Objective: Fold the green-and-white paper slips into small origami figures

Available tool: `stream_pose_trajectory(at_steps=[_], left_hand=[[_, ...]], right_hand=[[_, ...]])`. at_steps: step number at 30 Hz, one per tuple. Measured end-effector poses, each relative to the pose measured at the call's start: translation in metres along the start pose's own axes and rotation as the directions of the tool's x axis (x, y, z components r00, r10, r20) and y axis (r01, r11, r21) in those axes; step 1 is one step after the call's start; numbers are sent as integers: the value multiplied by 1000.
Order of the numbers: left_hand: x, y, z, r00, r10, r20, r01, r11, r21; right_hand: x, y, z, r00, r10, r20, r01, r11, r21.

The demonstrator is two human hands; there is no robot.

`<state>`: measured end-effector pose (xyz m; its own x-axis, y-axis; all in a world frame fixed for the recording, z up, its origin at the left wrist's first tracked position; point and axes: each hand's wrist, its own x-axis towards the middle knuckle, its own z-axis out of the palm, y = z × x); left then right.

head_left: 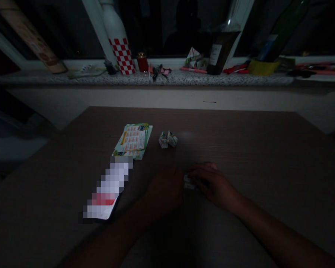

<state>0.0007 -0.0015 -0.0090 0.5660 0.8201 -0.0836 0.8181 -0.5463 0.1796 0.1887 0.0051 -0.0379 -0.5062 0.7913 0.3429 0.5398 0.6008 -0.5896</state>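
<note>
Near the middle of the dim table, a small piece of folded paper (189, 182) lies between my two hands, mostly covered by fingers. My left hand (166, 188) is closed at its left edge, the fingers curled and dark. From the right, my right hand (212, 182) bends over it with thumb and fingers pinching it. Just beyond my hands stand two small folded paper shapes (168, 140), side by side, with printed pattern. To their left lies a pile of printed paper sheets (132, 141), green-edged with rows of small print.
A lit phone (108, 190), its screen pixelated, lies left of my left hand. Behind the wooden table (240, 137), a speckled windowsill (181, 79) carries a red-checked white bottle (123, 52), a small red jar (142, 62), a dark pouch (219, 54) and a green bottle (281, 31).
</note>
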Motion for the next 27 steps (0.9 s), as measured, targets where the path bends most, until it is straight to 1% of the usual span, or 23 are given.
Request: stream_pose_trajectory(at_steps=[6,12,15,17,18,19,20,21,22,23,24,25,26,27], left_hand=[[1,1,0,1000,0,-7,0,1000,12],[0,1,-1,1000,-3,-29,2,1000,-3],[-1,-2,2,995,4,-95,-10,998,-63],[0,-4,5,986,-8,-167,-20,987,-162],[0,-5,5,976,-39,-216,-15,970,-243],[0,-6,6,958,-100,-269,2,939,-343],[1,-6,6,931,-187,-314,25,890,-456],[1,-6,7,894,-291,-340,49,819,-572],[1,-6,7,857,-390,-337,66,731,-679],[1,-5,7,834,-462,-302,73,634,-770],[1,-4,7,834,-496,-244,77,541,-837],[1,-2,7,855,-490,-173,85,462,-883],[1,0,8,883,-458,-102,102,400,-911],[1,2,8,907,-420,-41,124,357,-926]], right_hand=[[1,-3,1,1000,12,-23,-10,997,83],[0,-4,3,997,58,-43,-44,959,279],[-1,-4,5,988,127,-90,-88,934,347],[-2,-3,7,968,213,-134,-140,897,419],[-2,-2,8,952,267,-147,-169,865,473],[-2,-1,10,934,323,-154,-194,819,539],[-2,-1,11,912,382,-151,-218,761,611],[-2,-1,12,886,442,-139,-239,693,680],[-2,-1,12,857,500,-124,-258,626,736],[-2,-2,12,826,552,-113,-271,565,779],[-2,-3,12,796,596,-105,-279,516,810],[-2,-5,11,772,628,-100,-281,478,832],[-1,-7,10,755,648,-101,-272,450,851],[-1,-9,9,745,659,-106,-256,429,866]])
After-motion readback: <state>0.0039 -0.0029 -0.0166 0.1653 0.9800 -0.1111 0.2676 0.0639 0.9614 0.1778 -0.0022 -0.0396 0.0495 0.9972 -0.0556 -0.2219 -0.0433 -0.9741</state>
